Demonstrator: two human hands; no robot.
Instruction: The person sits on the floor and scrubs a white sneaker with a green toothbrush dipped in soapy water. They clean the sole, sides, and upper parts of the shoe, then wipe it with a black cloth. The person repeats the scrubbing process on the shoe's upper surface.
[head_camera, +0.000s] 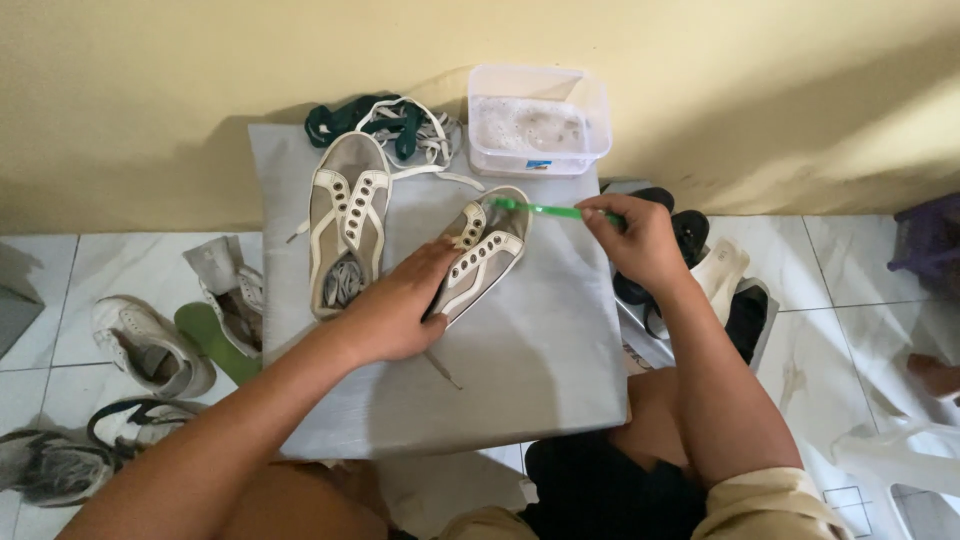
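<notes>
Two pale lace-less shoes lie on a grey board (560, 370) that fills the middle of the view, its far edge against a yellow wall (150, 90). On white floor tiles (860, 270) to the left sit several worn sneakers (150, 345) and a green insole (215, 340); to the right, dark sandals (690, 235) are partly covered by the board and the right forearm.

One shoe, the left shoe (345, 220), rests untouched near the board's far left, its toe pointing to the wall and its long axis running almost straight away from the person. Just beside it, the right shoe (485, 250) lies slanted, toe up and to the right, heel down and to the left. The left hand (395, 305) presses flat over that heel end, fingers spread across the opening, so the heel itself is hidden. The right hand (640, 240) is closed in a pinch around the handle of a green toothbrush (540, 209), which lies nearly level, its head touching the toe of the right shoe; the bristles are too small to make out.

Behind the shoes, a clear plastic tub (540, 120) holds sudsy water, and a tangle of green and white laces (395, 120) lies beside it at the wall.
</notes>
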